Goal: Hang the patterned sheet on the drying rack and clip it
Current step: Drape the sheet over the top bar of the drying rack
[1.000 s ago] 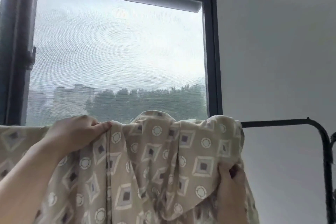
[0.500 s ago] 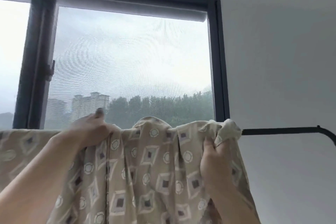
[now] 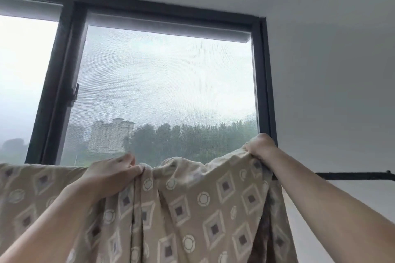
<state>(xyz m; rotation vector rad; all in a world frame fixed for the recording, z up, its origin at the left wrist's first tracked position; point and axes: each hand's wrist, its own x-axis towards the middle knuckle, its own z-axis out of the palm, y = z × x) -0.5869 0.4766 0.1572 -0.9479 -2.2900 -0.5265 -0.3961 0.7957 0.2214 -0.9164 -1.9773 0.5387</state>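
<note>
Both hands, left [image 3: 111,174] and right [image 3: 259,147], grip the patterned sheet's [image 3: 192,205] bunched top edge between them.

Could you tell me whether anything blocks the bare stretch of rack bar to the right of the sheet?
Nothing visible does: the rack bar runs bare rightward from the right hand, which grips the patterned sheet.

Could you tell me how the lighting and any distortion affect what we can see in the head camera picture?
Head view: the pale sky through the dark-framed window backlights the scene, leaving the beige diamond-patterned sheet and both hands, left hand and right hand, in soft, dim shade; moiré rings ripple across the mesh screen; the wide lens tilts the frame's uprights.
</note>
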